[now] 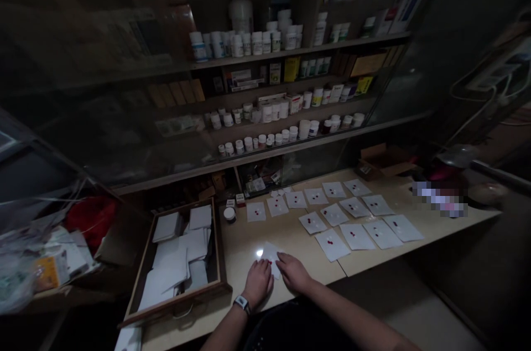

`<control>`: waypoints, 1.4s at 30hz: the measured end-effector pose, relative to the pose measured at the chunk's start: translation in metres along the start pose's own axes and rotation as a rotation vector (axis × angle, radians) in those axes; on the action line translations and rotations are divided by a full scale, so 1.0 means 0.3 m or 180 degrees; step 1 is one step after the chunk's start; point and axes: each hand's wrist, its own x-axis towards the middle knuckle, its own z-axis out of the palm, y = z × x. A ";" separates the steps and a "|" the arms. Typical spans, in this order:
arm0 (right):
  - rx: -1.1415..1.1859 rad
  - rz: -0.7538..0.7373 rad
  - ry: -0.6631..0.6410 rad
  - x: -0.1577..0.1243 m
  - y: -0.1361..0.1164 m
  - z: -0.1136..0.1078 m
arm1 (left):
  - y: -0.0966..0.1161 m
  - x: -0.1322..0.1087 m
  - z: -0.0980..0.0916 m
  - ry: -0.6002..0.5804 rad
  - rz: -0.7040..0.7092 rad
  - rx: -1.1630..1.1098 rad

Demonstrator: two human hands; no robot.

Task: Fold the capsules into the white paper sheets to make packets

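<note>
Both my hands rest on a small white paper square (269,253) near the front edge of the beige counter (290,235). My left hand (258,280), a watch on its wrist, pinches the paper's left side with curled fingers. My right hand (293,272) presses on its right side, fingers bent. A small red pill shows on the paper between them. Beyond, several white paper squares (332,244) lie in rows, each with red pills on it.
A wooden tray (140,284) of blank white papers sits at my left. A small white-capped jar (229,213) stands by the back row. Shelves (290,52) of white pill bottles and boxes rise behind glass. A cardboard box (384,160) sits at the back right.
</note>
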 end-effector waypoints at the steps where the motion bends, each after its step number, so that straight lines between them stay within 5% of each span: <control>1: 0.0006 -0.0017 0.0011 -0.003 0.002 0.000 | 0.001 -0.005 -0.001 0.0043 0.0008 -0.0043; 6: 0.0033 -0.0045 -0.0023 -0.011 0.012 0.005 | 0.025 -0.003 -0.010 -0.0077 0.0263 -0.0187; 19: 0.0089 -0.0033 -0.0024 -0.013 0.018 0.020 | 0.016 0.046 -0.057 -0.0600 0.0112 -0.0399; 28: 0.0050 -0.0122 0.0123 -0.007 0.018 0.013 | -0.033 -0.013 0.023 0.0169 0.0381 0.0170; 36: 0.0128 -0.0081 0.0133 0.012 0.013 0.007 | -0.019 0.062 0.038 0.0025 0.1216 0.0820; 42: 0.0180 -0.0073 0.0131 0.009 0.022 0.011 | -0.019 0.059 0.063 0.0008 0.0876 0.0614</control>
